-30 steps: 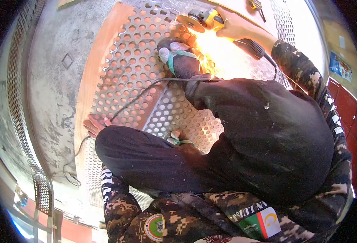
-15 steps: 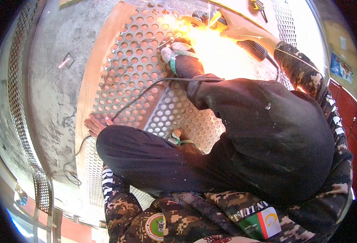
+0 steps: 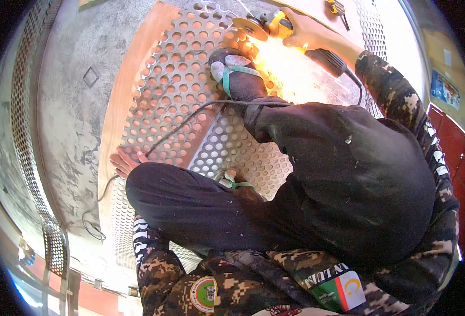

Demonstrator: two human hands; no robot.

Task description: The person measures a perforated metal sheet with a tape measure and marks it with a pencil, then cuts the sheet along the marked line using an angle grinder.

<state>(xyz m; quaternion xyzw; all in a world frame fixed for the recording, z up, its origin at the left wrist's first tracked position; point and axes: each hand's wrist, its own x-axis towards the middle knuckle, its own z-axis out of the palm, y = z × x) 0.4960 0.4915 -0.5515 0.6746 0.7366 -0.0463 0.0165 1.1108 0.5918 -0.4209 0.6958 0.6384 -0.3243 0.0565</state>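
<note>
Near the top, my right hand is wrapped round the yellow and black angle grinder. Its disc sits at the upper edge of the perforated metal sheet, and bright orange sparks spray from it toward my legs. At the left, my left hand lies with fingers spread on the sheet's edge, beside my knee. A dark cable passes close to its thumb. My foot in a green-strapped sandal rests on the sheet next to the sparks.
A curved wooden-coloured strip borders the sheet on the left. Another perforated strip stands at the far left. A yellow and black tool lies at the top right. The grinder's cord trails near my right sleeve.
The spark glare has shrunk, so the grinder and its disc show more clearly. The sparks near the disc's left side have gone. My left hand has stayed in place.
</note>
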